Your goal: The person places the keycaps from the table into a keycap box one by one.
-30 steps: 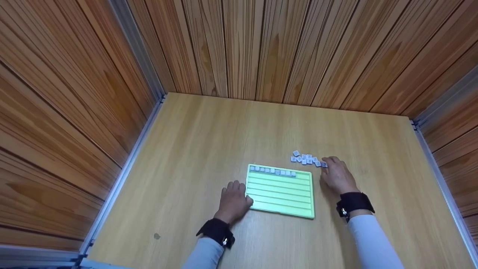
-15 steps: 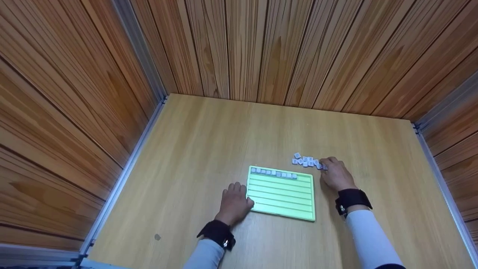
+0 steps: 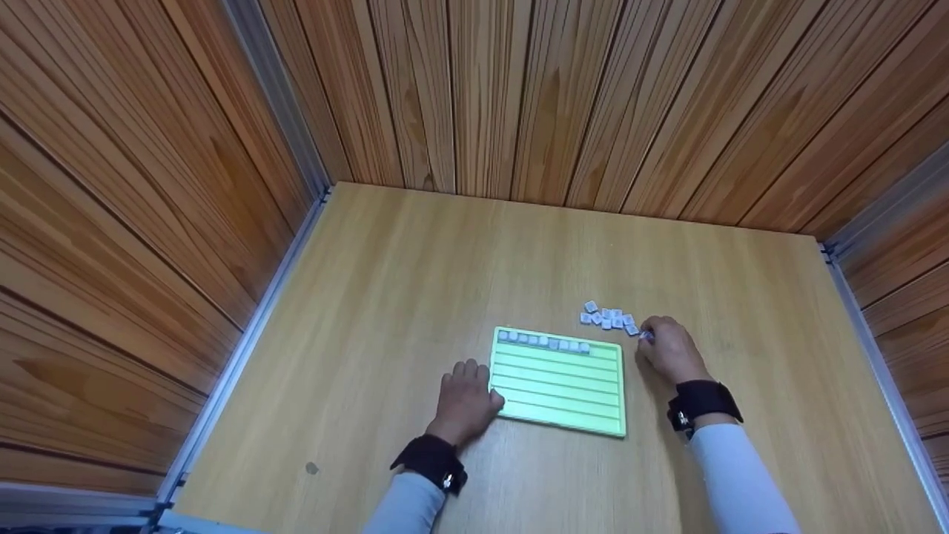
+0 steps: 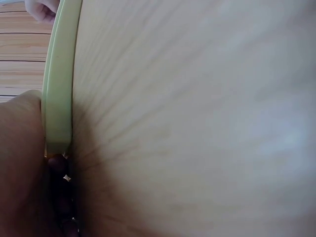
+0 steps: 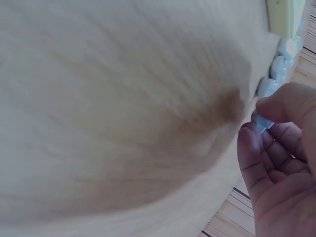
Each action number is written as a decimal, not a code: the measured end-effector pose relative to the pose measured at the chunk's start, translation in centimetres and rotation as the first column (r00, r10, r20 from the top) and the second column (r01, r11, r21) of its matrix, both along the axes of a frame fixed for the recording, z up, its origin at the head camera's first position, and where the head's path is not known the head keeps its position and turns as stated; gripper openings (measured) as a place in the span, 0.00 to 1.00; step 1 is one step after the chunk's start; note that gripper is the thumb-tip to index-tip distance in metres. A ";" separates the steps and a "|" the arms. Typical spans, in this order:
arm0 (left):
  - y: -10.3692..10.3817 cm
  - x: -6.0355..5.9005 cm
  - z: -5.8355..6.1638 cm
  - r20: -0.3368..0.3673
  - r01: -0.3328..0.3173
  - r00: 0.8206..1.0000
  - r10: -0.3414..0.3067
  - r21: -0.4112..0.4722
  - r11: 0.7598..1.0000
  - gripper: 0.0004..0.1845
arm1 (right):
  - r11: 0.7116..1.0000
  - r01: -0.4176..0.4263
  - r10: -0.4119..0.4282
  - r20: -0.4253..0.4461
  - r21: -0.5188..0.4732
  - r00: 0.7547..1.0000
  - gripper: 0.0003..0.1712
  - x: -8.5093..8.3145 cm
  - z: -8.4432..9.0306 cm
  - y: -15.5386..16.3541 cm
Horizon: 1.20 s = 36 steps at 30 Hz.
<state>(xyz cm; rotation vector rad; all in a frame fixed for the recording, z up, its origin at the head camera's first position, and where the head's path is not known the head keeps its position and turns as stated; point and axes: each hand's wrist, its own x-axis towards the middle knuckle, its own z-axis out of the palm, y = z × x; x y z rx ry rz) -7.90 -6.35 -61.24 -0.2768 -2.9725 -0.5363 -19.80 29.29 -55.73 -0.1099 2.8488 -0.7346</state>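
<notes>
Since a second earlier, the right hand (image 3: 671, 350) had drawn back from the loose tiles (image 3: 608, 317), fingers (image 5: 266, 106) pinching one tile (image 5: 262, 121) just above the worktop (image 3: 415, 267). The left hand (image 3: 464, 400) rested flat against the green board (image 3: 557, 380), stiff and light. The tile looked small, hard and slippery, best taken by its edges. No writing was legible.

Markings on the small tiles (image 3: 609, 319), too small to read.

Wooden table (image 3: 415, 282), wood-panelled walls (image 3: 482, 89)
</notes>
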 end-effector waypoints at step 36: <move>-0.1 0.1 0.4 0.078 0.004 0.997 -0.005 0.017 1.000 0.10 | 0.885 0.062 -0.041 0.057 -0.462 0.998 0.17 3.0 1.3 -2.1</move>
